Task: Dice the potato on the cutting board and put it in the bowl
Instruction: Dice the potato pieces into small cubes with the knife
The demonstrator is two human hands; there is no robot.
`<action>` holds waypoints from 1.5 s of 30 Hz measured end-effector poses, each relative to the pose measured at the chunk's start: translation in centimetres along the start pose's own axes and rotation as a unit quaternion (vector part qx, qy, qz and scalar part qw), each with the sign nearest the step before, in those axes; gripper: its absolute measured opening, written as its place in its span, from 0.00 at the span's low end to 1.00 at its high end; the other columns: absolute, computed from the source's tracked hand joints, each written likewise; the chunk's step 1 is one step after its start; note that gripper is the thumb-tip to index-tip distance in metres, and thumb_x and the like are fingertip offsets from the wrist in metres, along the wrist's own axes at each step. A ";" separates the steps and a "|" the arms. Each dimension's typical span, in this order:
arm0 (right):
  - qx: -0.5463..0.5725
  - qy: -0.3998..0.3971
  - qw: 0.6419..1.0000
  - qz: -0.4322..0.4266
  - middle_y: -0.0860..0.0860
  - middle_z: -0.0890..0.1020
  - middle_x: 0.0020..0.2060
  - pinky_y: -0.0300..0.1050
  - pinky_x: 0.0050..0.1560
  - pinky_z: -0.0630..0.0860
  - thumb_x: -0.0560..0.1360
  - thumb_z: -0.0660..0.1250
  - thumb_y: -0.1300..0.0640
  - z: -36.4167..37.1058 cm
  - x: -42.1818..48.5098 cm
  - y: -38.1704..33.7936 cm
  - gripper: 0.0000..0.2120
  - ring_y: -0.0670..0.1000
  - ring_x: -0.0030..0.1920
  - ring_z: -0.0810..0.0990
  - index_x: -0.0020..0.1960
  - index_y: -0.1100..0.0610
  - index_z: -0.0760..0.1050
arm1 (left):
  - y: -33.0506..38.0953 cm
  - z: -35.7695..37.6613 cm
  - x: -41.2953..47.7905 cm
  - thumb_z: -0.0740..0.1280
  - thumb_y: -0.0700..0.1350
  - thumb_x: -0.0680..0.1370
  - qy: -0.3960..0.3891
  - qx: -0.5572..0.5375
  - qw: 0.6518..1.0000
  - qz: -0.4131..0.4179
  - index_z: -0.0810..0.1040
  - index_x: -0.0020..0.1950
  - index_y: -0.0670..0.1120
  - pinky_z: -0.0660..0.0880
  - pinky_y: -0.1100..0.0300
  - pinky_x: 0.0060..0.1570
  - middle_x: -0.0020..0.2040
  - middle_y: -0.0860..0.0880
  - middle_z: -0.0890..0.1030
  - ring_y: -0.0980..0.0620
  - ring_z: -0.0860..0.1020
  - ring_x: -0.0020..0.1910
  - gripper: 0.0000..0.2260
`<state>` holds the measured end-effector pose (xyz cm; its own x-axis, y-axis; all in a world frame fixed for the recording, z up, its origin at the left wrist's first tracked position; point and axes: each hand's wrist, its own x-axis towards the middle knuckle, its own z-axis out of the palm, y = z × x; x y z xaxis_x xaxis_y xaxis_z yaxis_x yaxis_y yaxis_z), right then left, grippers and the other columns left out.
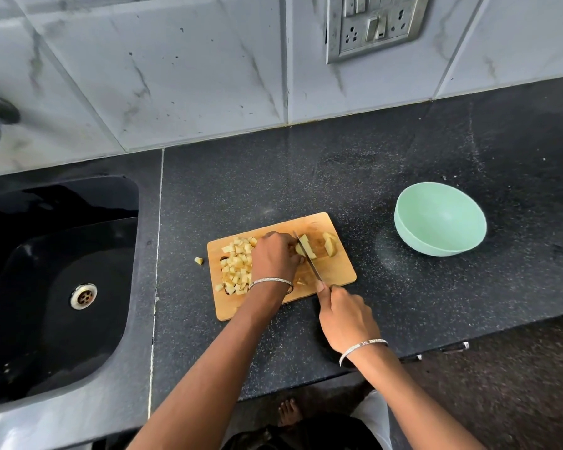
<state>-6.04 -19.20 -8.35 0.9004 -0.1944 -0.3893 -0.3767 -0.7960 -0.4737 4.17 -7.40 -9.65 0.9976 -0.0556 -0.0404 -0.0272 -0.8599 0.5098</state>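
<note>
Hands first: left hand (275,256) curled over the uncut potato strips (306,247) near the middle of the cutting board (337,271), fingertips pinning them; right hand (346,318) closed round the handle of a knife (307,254), forefinger stretched along the spine, blade lying across the strips close beside the left fingertips.

Left to right. Dark sink (59,280) at far left, with nothing in it that I can see. One stray cube (198,260) on the worktop (387,151), just off the board's left edge. Heap of diced potato (236,267) on the left half of the board, partly hidden by the left wrist. Strips under the blade. Another uncut piece (330,245) just right of the knife. Pale green bowl (439,219) well apart to the right, tipped toward the camera, holding nothing.

Step in hand, by my reading: dicing, more than half done; transfer not begun.

Next move calls for a straight downward cut, left fingertips edging back from the blade, then the piece at right. Afterwards the heap and the stray cube go to the bowl.
</note>
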 end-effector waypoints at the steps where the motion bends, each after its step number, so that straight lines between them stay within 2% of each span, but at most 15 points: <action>1: 0.002 -0.003 1.000 -0.001 0.61 0.80 0.53 0.54 0.49 0.71 0.83 0.45 0.41 0.1 0.1 0.0 0.26 0.65 0.55 0.77 0.55 0.57 0.74 | -0.1 0.0 0.0 0.76 0.46 0.69 -0.003 -0.004 1.000 -0.002 0.84 0.54 0.48 0.77 0.54 0.48 0.49 0.46 0.84 0.45 0.80 0.50 0.14; 6: 0.009 -0.018 1.000 0.018 0.61 0.78 0.54 0.54 0.51 0.71 0.83 0.45 0.40 0.0 0.1 -0.2 0.26 0.65 0.57 0.76 0.58 0.57 0.74 | 0.0 -0.2 0.1 0.77 0.45 0.69 -0.012 -0.021 1.000 -0.007 0.85 0.52 0.48 0.78 0.52 0.48 0.46 0.47 0.85 0.45 0.81 0.48 0.13; 12: -0.034 -0.006 0.999 0.025 0.58 0.80 0.55 0.50 0.44 0.69 0.84 0.46 0.42 0.3 0.9 -1.6 0.24 0.63 0.56 0.78 0.58 0.57 0.75 | -0.5 -0.3 0.2 0.79 0.42 0.66 -0.022 -0.060 0.998 -0.028 0.85 0.46 0.47 0.79 0.52 0.47 0.41 0.48 0.85 0.47 0.83 0.44 0.10; 17: -0.055 0.002 0.998 0.016 0.58 0.81 0.54 0.49 0.43 0.69 0.84 0.46 0.42 0.3 0.7 -1.4 0.25 0.63 0.55 0.79 0.56 0.57 0.75 | 0.1 -0.4 0.4 0.77 0.41 0.68 -0.016 -0.036 0.999 -0.018 0.85 0.47 0.47 0.78 0.53 0.48 0.43 0.47 0.85 0.46 0.82 0.46 0.08; 21: -0.067 -0.027 0.997 0.025 0.58 0.80 0.54 0.50 0.45 0.70 0.84 0.45 0.42 0.6 -0.9 -0.5 0.25 0.62 0.56 0.79 0.56 0.57 0.75 | 0.0 -0.2 0.2 0.73 0.42 0.72 0.011 0.001 1.000 -0.007 0.85 0.49 0.47 0.78 0.51 0.48 0.47 0.46 0.85 0.44 0.81 0.48 0.07; 26: -0.044 -0.016 0.999 0.015 0.58 0.80 0.52 0.52 0.48 0.71 0.83 0.44 0.41 -0.8 -1.9 0.8 0.26 0.63 0.56 0.78 0.54 0.57 0.75 | -0.1 -0.5 0.5 0.75 0.43 0.71 -0.008 0.025 1.000 -0.010 0.84 0.49 0.45 0.76 0.53 0.47 0.47 0.46 0.84 0.44 0.80 0.49 0.07; 28: -0.036 0.000 0.999 -0.004 0.58 0.80 0.50 0.53 0.48 0.71 0.83 0.44 0.40 -1.3 -1.8 0.9 0.26 0.63 0.54 0.78 0.50 0.56 0.74 | -0.3 -0.5 0.4 0.74 0.42 0.71 -0.005 0.031 0.999 -0.010 0.84 0.50 0.45 0.77 0.52 0.48 0.48 0.46 0.84 0.43 0.80 0.50 0.08; 30: -0.028 0.017 0.999 -0.011 0.59 0.80 0.49 0.53 0.46 0.69 0.83 0.44 0.40 -1.5 -1.3 0.7 0.25 0.64 0.53 0.78 0.48 0.55 0.72 | -0.3 -0.3 0.3 0.72 0.41 0.71 -0.001 0.035 0.999 0.000 0.82 0.56 0.46 0.77 0.52 0.51 0.51 0.46 0.84 0.43 0.80 0.52 0.13; 32: -0.027 0.025 0.999 -0.001 0.60 0.80 0.51 0.53 0.45 0.68 0.83 0.44 0.41 -1.5 -0.4 0.7 0.25 0.65 0.53 0.78 0.49 0.56 0.72 | 0.2 -0.3 0.3 0.72 0.42 0.72 -0.009 0.043 0.999 0.020 0.79 0.62 0.47 0.76 0.53 0.53 0.56 0.46 0.82 0.44 0.79 0.55 0.19; 34: -0.026 0.024 0.999 0.013 0.60 0.80 0.53 0.53 0.45 0.68 0.83 0.45 0.41 -1.4 0.3 0.7 0.26 0.65 0.55 0.78 0.52 0.58 0.74 | 0.7 -0.4 0.5 0.73 0.44 0.72 -0.025 0.061 0.997 0.033 0.79 0.63 0.49 0.74 0.54 0.53 0.57 0.46 0.81 0.45 0.78 0.56 0.19; 40: 0.014 -0.005 0.999 0.031 0.60 0.79 0.52 0.53 0.49 0.71 0.83 0.45 0.41 -0.5 0.3 1.3 0.26 0.65 0.55 0.78 0.53 0.58 0.73 | 0.3 -0.8 0.3 0.71 0.41 0.71 0.012 0.052 0.998 0.019 0.84 0.44 0.47 0.69 0.60 0.40 0.47 0.47 0.82 0.46 0.79 0.47 0.04; 45: 0.049 -0.038 0.998 0.006 0.59 0.80 0.49 0.52 0.47 0.71 0.83 0.48 0.42 1.1 0.6 0.5 0.23 0.63 0.53 0.78 0.48 0.57 0.73 | -0.9 -1.3 0.0 0.73 0.40 0.70 0.082 -0.009 0.997 -0.007 0.84 0.43 0.50 0.68 0.59 0.38 0.43 0.48 0.81 0.48 0.78 0.43 0.05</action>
<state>-5.92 -19.14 -9.68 0.8779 -0.1564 -0.4526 -0.4100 -0.7337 -0.5418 4.24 -5.93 -9.00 0.9949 0.0403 0.0921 -0.0141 -0.8511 0.5248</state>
